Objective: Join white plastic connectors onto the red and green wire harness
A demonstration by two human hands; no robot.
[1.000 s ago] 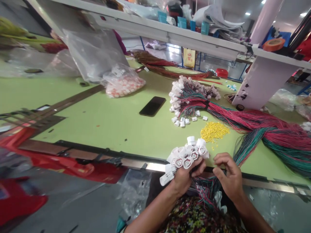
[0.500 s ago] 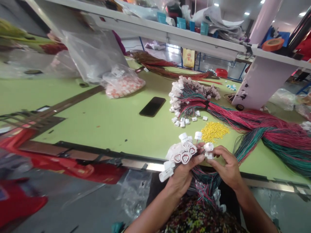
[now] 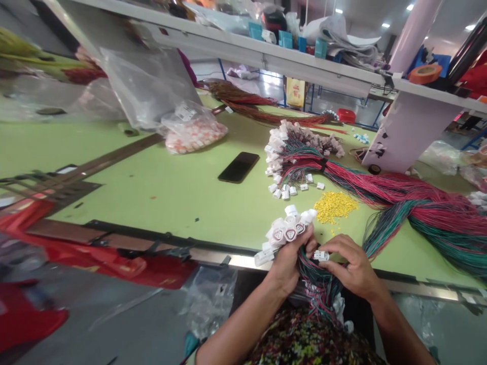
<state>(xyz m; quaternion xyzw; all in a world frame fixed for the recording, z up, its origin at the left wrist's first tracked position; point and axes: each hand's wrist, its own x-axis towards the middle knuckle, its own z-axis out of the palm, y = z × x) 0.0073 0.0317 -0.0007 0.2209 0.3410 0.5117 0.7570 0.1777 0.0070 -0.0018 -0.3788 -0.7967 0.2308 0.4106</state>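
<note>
My left hand (image 3: 288, 263) is closed around a bundle of wires with white connectors (image 3: 289, 229) fanned out above the fist. Several of these connectors face me with their round, pin-holed ends. Between the thumb and fingers of my right hand (image 3: 352, 266) is a single white connector (image 3: 321, 256), lying sideways just right of the bundle. Green, black and pink wires (image 3: 317, 276) run down from my hands to my lap. A pile of small yellow pieces (image 3: 335, 206) lies on the table beyond my right hand.
A thick bundle of red and green wires (image 3: 399, 190) with white connectors crosses the green table (image 3: 171, 192). A black phone (image 3: 239, 167) and a bag of orange-white parts (image 3: 196, 134) lie farther left. A shelf (image 3: 266, 58) spans the back, held by a side panel (image 3: 409, 126).
My right hand has moved slightly down, and the connector in it has come lower and turned sideways. The connectors in my left hand have bunched closer together.
</note>
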